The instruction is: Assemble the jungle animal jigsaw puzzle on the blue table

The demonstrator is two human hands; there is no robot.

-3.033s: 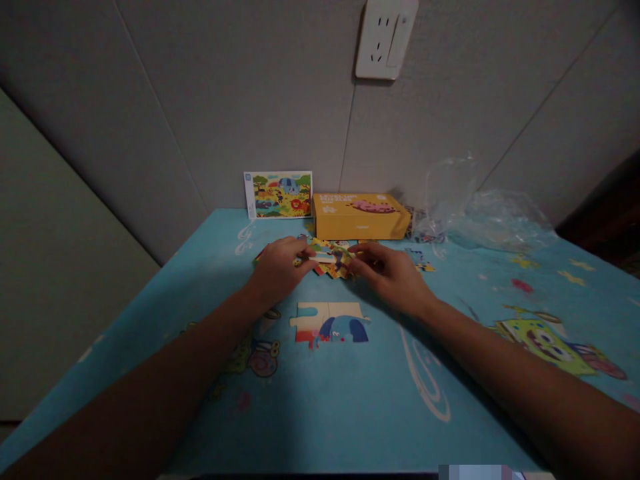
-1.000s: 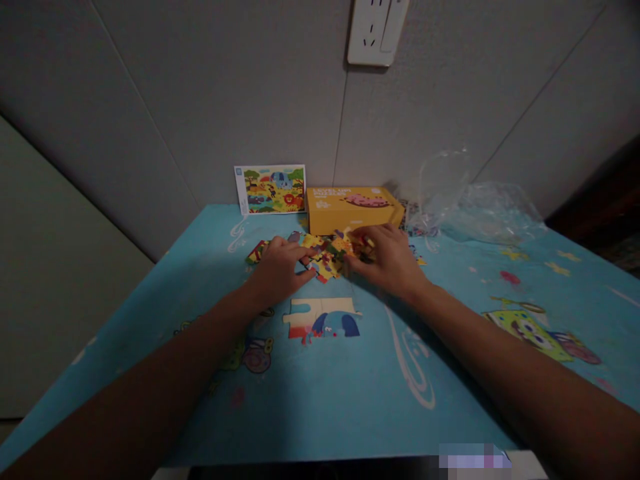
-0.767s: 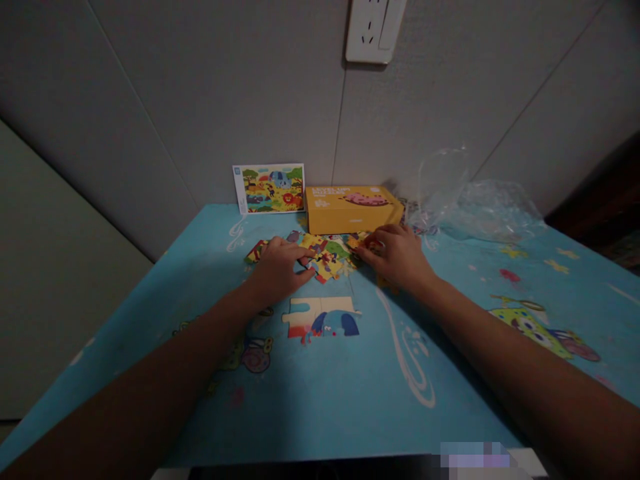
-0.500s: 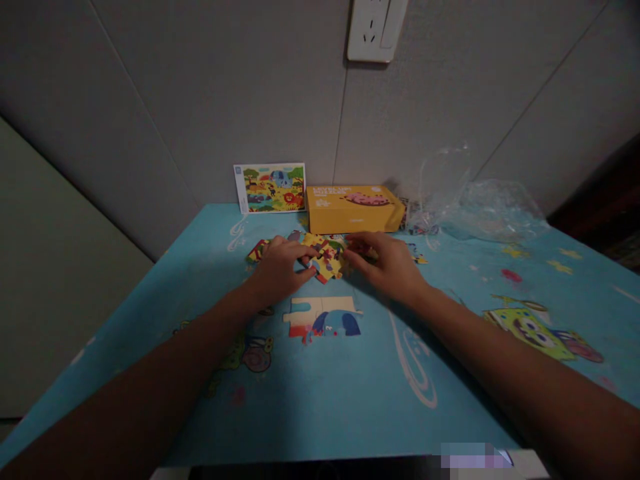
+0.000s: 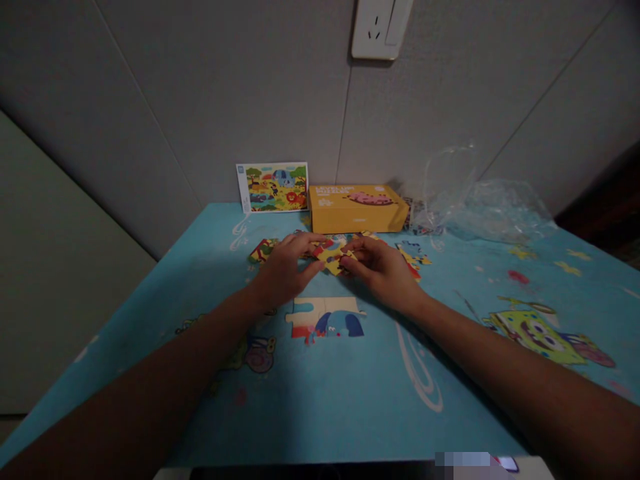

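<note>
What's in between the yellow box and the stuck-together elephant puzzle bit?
In the head view: colourful puzzle pieces, with the left hand and right hand at them, then a strip of blue table before the elephant bit.

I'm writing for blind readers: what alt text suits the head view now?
A bare right hand seems to pinch a mostly yellow jigsaw piece, the bare left hand beside it, over loose pieces on a blue patterned tabletop. Nearer lies a joined section showing a blue elephant; behind are a white-bordered animal picture card and yellow cardboard puzzle box.
</note>
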